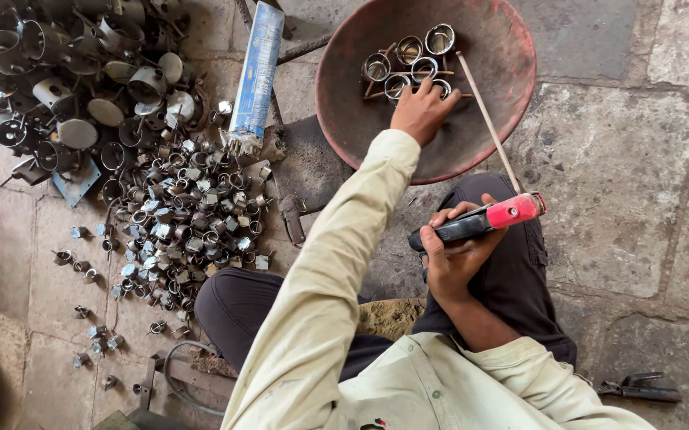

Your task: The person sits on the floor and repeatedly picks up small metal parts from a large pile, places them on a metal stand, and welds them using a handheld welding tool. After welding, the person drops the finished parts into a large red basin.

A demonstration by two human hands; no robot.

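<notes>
Seated person, electrode holder in one hand, other hand on ring assembly in pan.

Near: right hand point(452, 255) gripped around red-tipped electrode holder point(480, 220), thin rod point(488, 121) angling far-left over pan. Farther: left hand point(422, 110), fingers curled, resting on joined metal rings point(408, 64) inside rusty round pan point(512, 95). Left, on stone floor point(631, 183): heap of small metal fittings point(185, 223).

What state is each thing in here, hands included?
Left hand: reaching into the pan, fingers on the rings.
Right hand: closed around the electrode holder.
Electrode holder: gripped, rod clamped in it.
Welding rod: tilted, tip over the pan.
Metal rings: grouped on thin rods, open ends up.
Round pan: tilted, rusty red.
Pile of small metal parts: loose on the floor.
Blue packet: lying flat.
</notes>
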